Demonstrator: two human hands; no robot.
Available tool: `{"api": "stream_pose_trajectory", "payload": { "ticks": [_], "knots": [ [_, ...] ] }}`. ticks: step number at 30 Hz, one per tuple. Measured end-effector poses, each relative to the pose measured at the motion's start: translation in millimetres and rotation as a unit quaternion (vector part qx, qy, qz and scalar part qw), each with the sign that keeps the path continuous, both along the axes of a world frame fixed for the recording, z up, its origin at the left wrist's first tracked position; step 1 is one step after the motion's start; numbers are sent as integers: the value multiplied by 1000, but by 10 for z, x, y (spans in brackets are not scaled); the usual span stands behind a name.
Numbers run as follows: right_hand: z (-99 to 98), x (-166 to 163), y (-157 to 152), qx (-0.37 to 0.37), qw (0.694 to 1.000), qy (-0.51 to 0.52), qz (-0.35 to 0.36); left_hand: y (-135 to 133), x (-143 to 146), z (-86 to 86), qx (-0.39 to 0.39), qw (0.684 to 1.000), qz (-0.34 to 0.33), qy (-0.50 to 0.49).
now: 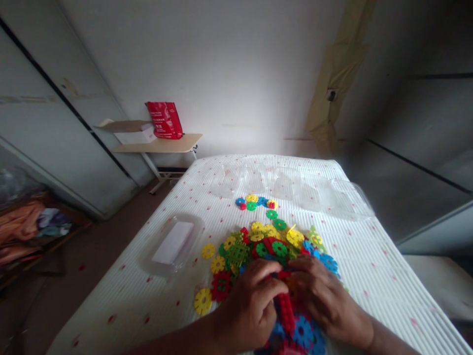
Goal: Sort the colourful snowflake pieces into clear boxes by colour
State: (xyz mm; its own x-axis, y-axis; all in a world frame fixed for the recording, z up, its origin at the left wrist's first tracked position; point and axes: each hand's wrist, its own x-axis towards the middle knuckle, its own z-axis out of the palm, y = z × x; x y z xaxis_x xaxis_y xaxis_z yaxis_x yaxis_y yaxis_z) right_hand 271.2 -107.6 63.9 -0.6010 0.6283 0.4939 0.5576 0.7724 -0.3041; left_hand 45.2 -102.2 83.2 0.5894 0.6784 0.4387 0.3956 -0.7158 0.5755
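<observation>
A heap of plastic interlocking pieces in yellow, green, blue and red (237,252) lies at the near middle of the table. My left hand (251,301) is closed with its fingers pinched on a red plastic building piece (286,313). Facing it, my right hand (328,303) curls its fingers over the same red part from the other side. Under and between the hands show blue flower-shaped discs (303,331). The fingertips of my right hand are partly hidden, as is much of the red part.
A clear plastic box with a white paper (173,242) sits at the left. Empty clear plastic trays (295,190) line the far edge. Several loose discs (252,205) lie beyond the heap. A red bag (165,121) and a white box (135,135) stand on a side table (173,143).
</observation>
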Motion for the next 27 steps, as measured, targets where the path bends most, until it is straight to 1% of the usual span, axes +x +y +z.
{"api": "stream_pose_trajectory", "payload": {
  "ticks": [2, 3, 4, 5, 7, 9, 10, 11, 13, 15, 18, 20, 24, 27],
  "knots": [
    [90, 11, -39, 0, 1000, -4, 22, 11, -94, 28, 22, 1000, 13, -16],
    [134, 25, -43, -2, 1000, 0, 25, 33, -152, 40, 32, 999, 32, -20],
    [171, 49, -30, -7, 1000, 5, 17, 65, -219, 45, 39, 997, 62, -17],
    [198, 84, 7, -13, 1000, 10, -6, 106, -292, 40, 41, 994, 102, -4],
    [205, 185, 155, -22, 995, 6, -97, 199, -448, -9, 29, 977, 205, 51],
    [136, 308, 386, -22, 976, -28, -216, 288, -594, -108, -7, 948, 294, 122],
    [76, 363, 516, -21, 965, -61, -254, 326, -654, -169, -33, 934, 321, 153],
    [6, 404, 646, -16, 958, -96, -269, 359, -700, -229, -60, 922, 338, 178],
    [-132, 422, 873, -18, 958, -155, -241, 413, -743, -327, -104, 906, 355, 204],
    [-220, 340, 1031, -32, 953, -216, -210, 461, -716, -373, -127, 904, 356, 198],
    [-210, 93, 1146, -89, 930, -298, -197, 544, -580, -359, -135, 915, 336, 175],
    [-141, -81, 1185, -141, 921, -306, -195, 607, -464, -332, -140, 919, 327, 168],
    [-10, -348, 1273, -240, 912, -269, -194, 738, -251, -300, -162, 916, 334, 150],
    [38, -496, 1336, -287, 905, -241, -202, 824, -129, -296, -194, 917, 330, 108]
  ]
}}
